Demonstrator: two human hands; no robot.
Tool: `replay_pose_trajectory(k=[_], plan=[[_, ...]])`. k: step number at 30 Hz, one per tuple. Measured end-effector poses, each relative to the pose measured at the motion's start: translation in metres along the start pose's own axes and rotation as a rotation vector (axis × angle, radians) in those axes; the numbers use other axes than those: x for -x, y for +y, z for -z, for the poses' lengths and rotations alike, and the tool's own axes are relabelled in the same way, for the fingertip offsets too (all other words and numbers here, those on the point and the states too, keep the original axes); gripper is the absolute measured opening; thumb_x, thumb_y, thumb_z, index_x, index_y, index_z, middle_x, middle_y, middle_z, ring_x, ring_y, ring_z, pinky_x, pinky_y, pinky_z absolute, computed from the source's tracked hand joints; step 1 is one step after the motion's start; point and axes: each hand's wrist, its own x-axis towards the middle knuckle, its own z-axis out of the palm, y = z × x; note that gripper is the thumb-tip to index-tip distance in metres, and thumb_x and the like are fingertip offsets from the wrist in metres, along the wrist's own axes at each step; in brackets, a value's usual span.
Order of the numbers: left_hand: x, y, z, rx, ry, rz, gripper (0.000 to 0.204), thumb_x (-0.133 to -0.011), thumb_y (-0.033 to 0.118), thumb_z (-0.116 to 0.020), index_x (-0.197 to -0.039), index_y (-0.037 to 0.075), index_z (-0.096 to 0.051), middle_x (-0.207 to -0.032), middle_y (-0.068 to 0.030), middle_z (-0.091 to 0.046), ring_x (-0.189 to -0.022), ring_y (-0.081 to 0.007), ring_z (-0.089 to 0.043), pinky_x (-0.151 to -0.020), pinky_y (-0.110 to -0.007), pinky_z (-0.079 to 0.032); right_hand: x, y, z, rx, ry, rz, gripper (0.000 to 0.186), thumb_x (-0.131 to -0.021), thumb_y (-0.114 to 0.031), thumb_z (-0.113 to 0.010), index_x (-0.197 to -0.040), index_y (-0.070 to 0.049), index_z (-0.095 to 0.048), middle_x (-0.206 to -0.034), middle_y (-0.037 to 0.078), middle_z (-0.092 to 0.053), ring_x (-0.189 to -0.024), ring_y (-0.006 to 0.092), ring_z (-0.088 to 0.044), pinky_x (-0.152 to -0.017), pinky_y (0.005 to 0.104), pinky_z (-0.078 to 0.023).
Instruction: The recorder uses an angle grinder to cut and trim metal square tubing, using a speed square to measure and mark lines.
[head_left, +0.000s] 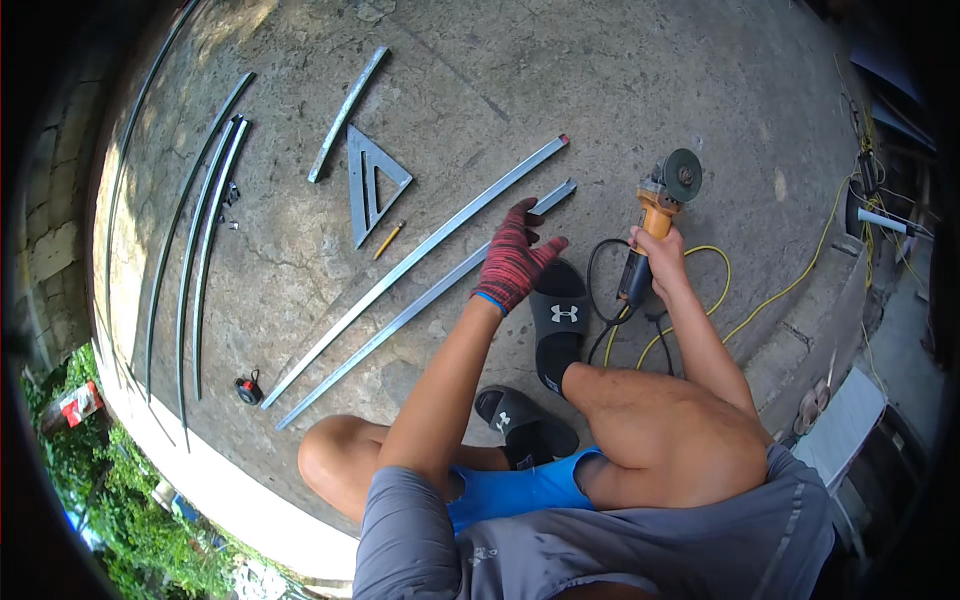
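Observation:
My left hand (512, 260), in a red and black knit glove, is over the nearer of two long metal channels (385, 332), with its fingers apart. Whether it touches the metal cannot be made out. Just beyond lies the other long channel (420, 250), with a red mark at its far end. My bare right hand (664, 262) is closed round the body of a yellow and black angle grinder (656, 212). The grinder's dark disc (683, 176) points away from me, and a black cord trails from its handle.
A speed square (379, 180), a pencil (389, 240) and a short metal channel (348, 115) lie on the concrete. Several long metal strips (190, 250) are at the left, with a tape measure (248, 388) nearer me. A yellow extension cord (790, 300) runs along the right. My sandaled foot (560, 320) is beside the channels.

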Motion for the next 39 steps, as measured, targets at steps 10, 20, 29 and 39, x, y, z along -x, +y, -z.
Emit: replay_pose_trajectory(k=[10, 20, 29, 39], plan=[[0.019, 0.056, -0.072, 0.478, -0.651, 0.169, 0.084, -0.078, 0.035, -0.083, -0.139, 0.0, -0.036, -0.111, -0.013, -0.063, -0.098, -0.0182, -0.064, -0.085, -0.033, -0.052, 0.008, -0.074, -0.001, -0.647, -0.497, -0.171, 0.049, -0.085, -0.029, -0.075, -0.115, 0.001, -0.052, -0.098, 0.011, -0.062, -0.087, 0.0219, -0.065, -0.079, 0.0384, -0.057], [0.037, 0.058, -0.093, -0.017, -0.349, -0.033, 0.109, -0.072, 0.03, -0.082, -0.152, 0.0, -0.015, -0.118, -0.0258, -0.062, -0.108, -0.033, -0.064, -0.098, -0.042, -0.048, 0.007, -0.077, -0.006, -0.523, -0.42, -0.062, 0.045, -0.086, -0.024, -0.074, -0.12, -0.002, -0.053, -0.102, 0.012, -0.065, -0.087, 0.0217, -0.066, -0.079, 0.0383, -0.057], [0.036, 0.045, -0.111, 0.161, -0.397, -0.077, 0.08, -0.073, 0.01, -0.073, -0.14, 0.001, -0.031, -0.101, -0.0207, -0.061, -0.093, -0.0352, -0.064, -0.082, -0.043, -0.051, 0.009, -0.073, 0.002, -0.409, -0.364, -0.101, 0.041, -0.082, -0.016, -0.073, -0.115, -0.004, -0.052, -0.09, 0.008, -0.061, -0.076, 0.0188, -0.064, -0.069, 0.0348, -0.056], [-0.001, 0.014, -0.064, -0.389, 0.062, -0.136, 0.069, -0.075, 0.027, -0.082, -0.134, 0.007, -0.05, -0.112, -0.0167, -0.063, -0.11, -0.0345, -0.06, -0.098, -0.043, -0.047, -0.012, -0.072, 0.028, -0.178, -0.202, -0.036, 0.027, -0.08, -0.015, -0.075, -0.098, -0.002, -0.061, -0.083, 0.007, -0.065, -0.067, 0.0172, -0.066, -0.061, 0.0324, -0.056]])
